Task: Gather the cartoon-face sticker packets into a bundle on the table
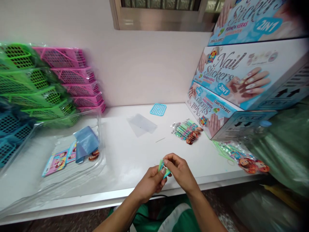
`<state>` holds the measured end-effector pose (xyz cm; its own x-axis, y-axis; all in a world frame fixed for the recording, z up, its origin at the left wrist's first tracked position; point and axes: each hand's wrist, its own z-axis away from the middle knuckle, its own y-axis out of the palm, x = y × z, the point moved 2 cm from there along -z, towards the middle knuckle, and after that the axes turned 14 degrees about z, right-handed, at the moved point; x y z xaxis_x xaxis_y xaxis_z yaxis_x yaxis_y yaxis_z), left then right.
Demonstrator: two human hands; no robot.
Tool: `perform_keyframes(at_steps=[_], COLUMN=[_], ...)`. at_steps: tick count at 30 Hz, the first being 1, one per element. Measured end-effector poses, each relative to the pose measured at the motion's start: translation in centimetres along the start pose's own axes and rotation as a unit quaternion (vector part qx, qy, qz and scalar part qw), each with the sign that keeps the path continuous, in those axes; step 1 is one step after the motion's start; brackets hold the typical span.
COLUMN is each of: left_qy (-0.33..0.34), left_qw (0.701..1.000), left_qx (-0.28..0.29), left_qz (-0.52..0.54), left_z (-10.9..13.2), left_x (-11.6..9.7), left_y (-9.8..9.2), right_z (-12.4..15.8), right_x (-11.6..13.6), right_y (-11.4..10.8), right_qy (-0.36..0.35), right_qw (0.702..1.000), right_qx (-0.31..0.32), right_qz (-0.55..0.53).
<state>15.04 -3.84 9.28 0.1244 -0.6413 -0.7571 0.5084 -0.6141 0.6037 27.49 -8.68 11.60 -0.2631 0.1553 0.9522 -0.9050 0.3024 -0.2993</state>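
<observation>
Close to the table's front edge, my left hand [150, 183] is closed around a small bundle of green and blue strips [166, 173]. My right hand [178, 168] meets it from the right, its thumb and fingertips pinched on the top of the same bundle. Both hands are touching the strips, and the fingers hide part of them. Beyond the hands, a thin stick [160, 140] lies on the white table [125, 161]. Farther back are clear plastic sheets [142, 125] and a blue plastic grid piece [158, 109]. Packed green sticks with doll-head pictures [186, 131] lie to the right.
A clear plastic tray [102, 145] at the left holds cards [56, 161] and blue film [87, 143]. Green baskets [45, 96] and pink baskets [80, 75] are stacked behind it. Nail sticker boxes [243, 71] rise at the right, with more packets [243, 158] before them.
</observation>
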Motion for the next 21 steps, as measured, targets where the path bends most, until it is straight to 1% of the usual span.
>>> perform_keyframes(at_steps=[4, 7, 9, 14, 18, 21], left_qy=[0.013, 0.003, -0.004, -0.011, -0.022, -0.025], left_qw=[1.0, 1.0, 1.0, 1.0, 0.999, 0.999], left_qx=[-0.011, -0.005, -0.003, 0.01, 0.017, 0.025], left_qz=[0.025, 0.017, 0.013, 0.017, 0.018, 0.015], left_z=[-0.3, -0.7, -1.1, -1.9, -2.4, -2.6], left_x=[-0.3, -0.6, -0.6, -0.5, -0.3, -0.5], left_y=[-0.2, -0.5, -0.7, -1.1, -1.4, -1.5], right_z=[-0.3, -0.5, -0.6, -1.2, -2.0, -2.7], right_x=[-0.1, -0.3, -0.4, -0.1, -0.1, -0.2], right_y=[-1.0, -1.3, -1.3, -0.7, -0.4, -0.5], right_qy=[-0.026, -0.026, -0.023, -0.015, -0.01, -0.012], right_qw=[0.996, 0.992, 0.992, 0.996, 0.996, 0.996], right_qx=[-0.01, 0.0, -0.002, -0.01, -0.001, 0.015], right_qz=[0.085, 0.121, 0.121, 0.082, 0.085, 0.091])
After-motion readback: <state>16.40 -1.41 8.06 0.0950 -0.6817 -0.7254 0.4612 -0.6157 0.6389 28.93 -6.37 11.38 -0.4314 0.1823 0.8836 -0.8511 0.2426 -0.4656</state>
